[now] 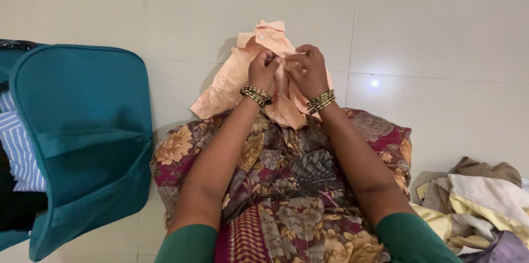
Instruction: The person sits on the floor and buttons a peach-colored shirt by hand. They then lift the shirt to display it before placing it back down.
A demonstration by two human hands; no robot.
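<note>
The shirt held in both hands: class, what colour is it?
Shirt: pale peach-orange, head view.

I saw short green sleeves at six o'clock, bare forearms, beaded gold-and-dark bangles on my left hand (263, 70) and right hand (308, 71), floral maroon lap.

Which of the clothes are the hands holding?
The peach shirt, pinched by left hand and right hand; the striped shirt and crumpled pile lie untouched.

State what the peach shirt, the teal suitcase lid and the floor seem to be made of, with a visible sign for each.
Peach shirt: thin woven cloth, likely cotton; it creases softly. Teal suitcase lid: matte woven fabric shell with stitched seams, probably synthetic. Floor: glossy pale tiles, likely ceramic; grout lines and a light glint show.
</note>
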